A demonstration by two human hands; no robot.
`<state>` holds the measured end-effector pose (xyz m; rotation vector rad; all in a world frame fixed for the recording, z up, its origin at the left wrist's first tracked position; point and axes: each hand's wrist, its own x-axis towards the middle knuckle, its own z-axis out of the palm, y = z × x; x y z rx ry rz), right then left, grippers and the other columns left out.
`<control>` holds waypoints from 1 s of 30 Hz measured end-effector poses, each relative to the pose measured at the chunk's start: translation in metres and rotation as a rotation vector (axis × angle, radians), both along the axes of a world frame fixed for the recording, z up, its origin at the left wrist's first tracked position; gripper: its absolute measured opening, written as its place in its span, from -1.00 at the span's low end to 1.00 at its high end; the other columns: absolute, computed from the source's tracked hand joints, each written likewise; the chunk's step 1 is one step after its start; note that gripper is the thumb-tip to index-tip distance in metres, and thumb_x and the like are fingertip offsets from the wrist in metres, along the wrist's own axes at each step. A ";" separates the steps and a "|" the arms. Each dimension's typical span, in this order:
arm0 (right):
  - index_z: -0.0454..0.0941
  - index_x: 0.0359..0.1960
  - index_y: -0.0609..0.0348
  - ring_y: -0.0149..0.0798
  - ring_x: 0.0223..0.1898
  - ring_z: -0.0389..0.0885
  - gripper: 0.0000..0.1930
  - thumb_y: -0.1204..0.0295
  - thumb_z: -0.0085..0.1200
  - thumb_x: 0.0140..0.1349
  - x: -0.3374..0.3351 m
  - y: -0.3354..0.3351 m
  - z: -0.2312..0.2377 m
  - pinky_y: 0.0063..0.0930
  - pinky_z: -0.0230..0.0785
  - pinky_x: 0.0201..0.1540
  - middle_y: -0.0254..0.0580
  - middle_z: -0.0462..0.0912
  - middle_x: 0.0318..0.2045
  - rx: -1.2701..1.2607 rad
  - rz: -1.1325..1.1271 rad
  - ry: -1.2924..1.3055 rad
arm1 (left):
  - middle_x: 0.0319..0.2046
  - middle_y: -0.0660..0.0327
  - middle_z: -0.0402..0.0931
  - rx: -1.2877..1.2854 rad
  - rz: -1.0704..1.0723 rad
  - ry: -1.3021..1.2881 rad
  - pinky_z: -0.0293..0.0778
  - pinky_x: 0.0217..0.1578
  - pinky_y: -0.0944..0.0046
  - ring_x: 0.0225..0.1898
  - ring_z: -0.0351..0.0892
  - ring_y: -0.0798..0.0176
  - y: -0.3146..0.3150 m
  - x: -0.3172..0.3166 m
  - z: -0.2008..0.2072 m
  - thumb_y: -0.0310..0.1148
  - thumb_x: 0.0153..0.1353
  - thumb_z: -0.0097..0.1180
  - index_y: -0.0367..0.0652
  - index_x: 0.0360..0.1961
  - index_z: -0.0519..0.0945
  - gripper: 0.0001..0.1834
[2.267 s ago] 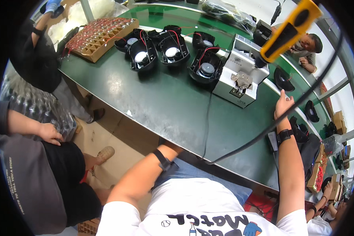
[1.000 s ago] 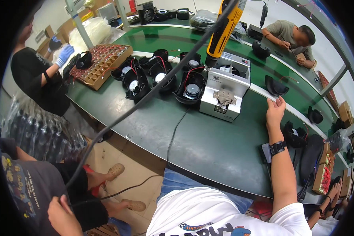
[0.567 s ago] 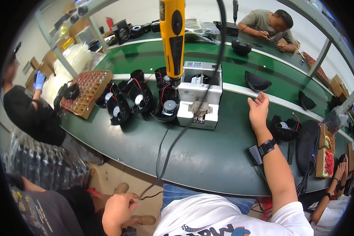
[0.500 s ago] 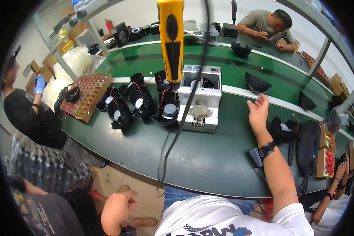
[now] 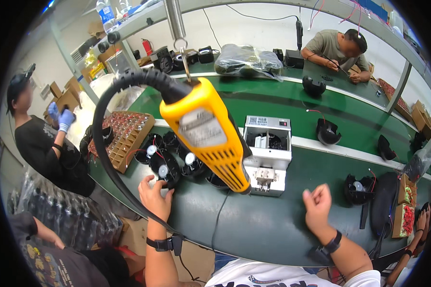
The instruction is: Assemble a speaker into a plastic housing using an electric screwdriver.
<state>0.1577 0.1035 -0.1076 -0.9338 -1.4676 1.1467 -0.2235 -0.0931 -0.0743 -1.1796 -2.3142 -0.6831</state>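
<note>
My left hand (image 5: 156, 197) reaches to the near end of a black rounded shell (image 5: 165, 168) with a small round speaker and a red wire. Its fingers are curved but apart, at the shell's edge; I cannot tell whether they touch it. My right hand (image 5: 317, 206) hovers over the right part of the green table, fingers curled in and thumb up, with nothing visible in it. Between the hands a yellow electric screwdriver (image 5: 206, 136) hangs tilted from a spring. Behind its tip stands a white screw feeder (image 5: 268, 155). Another speaker shell (image 5: 192, 163) sits beside the first one.
A divided cardboard tray (image 5: 124, 138) of small red parts lies at the left. Another shell (image 5: 359, 187), a black case (image 5: 387, 205) and small part boxes (image 5: 403, 220) are at the right. Single shells (image 5: 328, 131) rest farther back. Co-workers stand left and sit across the table.
My left hand has risen from beside the table to the speaker shells. My right hand has drawn back and curled. The screwdriver now hangs tilted, and the view has shifted.
</note>
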 end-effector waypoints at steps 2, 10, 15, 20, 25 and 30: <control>0.27 -0.41 0.11 -0.57 -0.62 0.11 -0.69 0.46 0.26 0.15 -0.007 -0.024 -0.002 -0.57 0.03 -0.59 -0.48 0.20 -0.63 -0.072 0.249 -0.069 | -0.07 0.06 0.45 0.035 -0.069 0.072 0.34 0.02 0.02 0.04 0.40 -0.07 -0.003 -0.011 -0.006 -0.48 -0.29 0.46 -0.12 -0.44 0.60 -0.68; 0.38 0.11 0.20 -0.20 -0.04 0.57 -0.42 0.33 0.36 0.07 -0.081 -0.074 0.014 -0.38 0.54 -0.02 -0.06 0.52 -0.03 0.022 0.880 -0.271 | -0.35 0.14 0.40 0.015 -0.297 0.172 0.29 -0.21 0.07 -0.23 0.36 0.02 -0.003 0.047 0.047 -0.42 -0.34 0.48 -0.20 -0.61 0.45 -0.63; -0.02 0.39 0.16 -0.04 0.25 0.37 -0.02 0.33 0.42 0.02 -0.142 -0.091 0.004 -0.22 0.33 0.28 0.09 0.20 0.30 -0.146 0.868 -0.006 | -0.39 0.12 0.38 0.035 -0.439 -0.066 0.30 -0.30 0.12 -0.29 0.36 0.05 0.016 0.097 0.077 -0.37 -0.30 0.49 -0.20 -0.65 0.45 -0.63; 0.04 0.34 0.14 -0.22 0.22 0.36 -0.14 0.47 0.36 0.07 -0.148 -0.082 0.015 -0.30 0.25 0.28 -0.09 0.31 0.20 -0.404 0.802 0.348 | -0.38 0.11 0.42 -0.122 -0.596 -0.493 0.33 -0.25 0.15 -0.28 0.36 0.06 0.053 0.130 0.089 -0.26 0.13 0.28 -0.27 -0.55 0.63 -0.72; 0.07 0.32 0.09 -0.32 0.12 0.45 -0.23 0.55 0.29 0.13 -0.086 -0.066 0.013 -0.36 0.43 0.11 -0.18 0.39 0.10 -0.797 0.707 0.477 | -0.33 0.15 0.42 -0.275 -0.864 -0.485 0.35 -0.18 0.20 -0.25 0.38 0.11 0.075 0.145 0.109 -0.31 0.09 0.26 -0.18 -0.31 0.72 -0.81; 0.03 0.36 0.04 -0.28 0.08 0.50 -0.19 0.56 0.28 0.13 -0.026 -0.043 0.026 -0.29 0.51 0.04 -0.17 0.40 0.11 -1.007 0.694 0.502 | -0.06 0.08 0.41 -0.453 -1.037 -0.259 0.34 0.02 0.05 0.01 0.38 -0.03 0.088 0.175 0.113 -0.22 -0.30 0.54 -0.04 -0.20 0.69 -0.48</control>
